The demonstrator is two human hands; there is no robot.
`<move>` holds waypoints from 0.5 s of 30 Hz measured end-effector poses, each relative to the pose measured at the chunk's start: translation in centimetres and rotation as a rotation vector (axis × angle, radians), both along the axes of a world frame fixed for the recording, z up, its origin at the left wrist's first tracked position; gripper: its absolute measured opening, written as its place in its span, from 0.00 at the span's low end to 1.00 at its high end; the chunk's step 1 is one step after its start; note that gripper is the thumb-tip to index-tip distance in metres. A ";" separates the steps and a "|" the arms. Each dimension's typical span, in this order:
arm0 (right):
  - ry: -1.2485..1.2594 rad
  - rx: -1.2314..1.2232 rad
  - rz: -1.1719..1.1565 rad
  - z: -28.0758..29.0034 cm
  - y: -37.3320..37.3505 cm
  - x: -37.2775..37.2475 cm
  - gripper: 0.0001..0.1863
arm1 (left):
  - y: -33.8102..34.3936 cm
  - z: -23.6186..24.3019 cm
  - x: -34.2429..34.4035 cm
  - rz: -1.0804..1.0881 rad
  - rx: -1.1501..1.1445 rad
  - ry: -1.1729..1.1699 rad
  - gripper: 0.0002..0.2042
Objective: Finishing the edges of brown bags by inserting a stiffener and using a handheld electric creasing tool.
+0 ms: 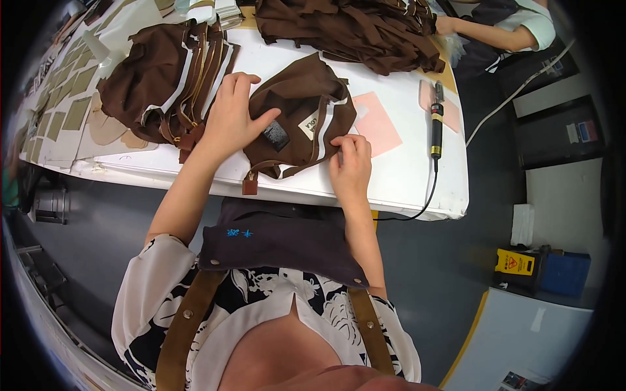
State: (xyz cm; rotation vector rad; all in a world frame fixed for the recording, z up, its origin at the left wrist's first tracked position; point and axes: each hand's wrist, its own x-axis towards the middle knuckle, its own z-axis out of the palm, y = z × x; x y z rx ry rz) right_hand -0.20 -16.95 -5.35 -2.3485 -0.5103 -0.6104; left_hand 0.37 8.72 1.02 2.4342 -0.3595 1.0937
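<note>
A brown fabric bag [293, 98] with a white zipper strip, a dark inner label and a cream label lies open on the white table; a small brown leather tab [250, 184] dangles at its front. My left hand [231, 114] is at the bag's left side, fingers apart and thumb reaching onto the fabric. My right hand [349, 163] pinches the bag's right edge beside the zipper strip. Left of them sits a pile of similar brown bags [143, 78] with zippers.
The white table [437, 192] also holds brown fabric [339, 26], pink sheets [379, 127], a corded black handheld tool [436, 130] and olive pieces [65, 98]. A co-worker's arm [489, 32] is at top right. A yellow sign [515, 262] and blue bin [562, 274] stand lower right.
</note>
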 end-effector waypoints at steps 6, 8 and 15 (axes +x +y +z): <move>-0.141 -0.013 -0.096 2.0 1.0 -0.8 0.13 | 0.4 -0.6 -0.1 -0.068 -0.118 0.610 0.16; -0.143 0.026 0.075 3.9 2.4 -1.5 0.13 | 0.1 0.2 0.1 -0.181 -0.313 0.599 0.13; -0.012 -0.289 0.188 3.0 3.1 -0.5 0.19 | -0.9 6.9 -4.0 -0.562 -0.919 0.396 0.12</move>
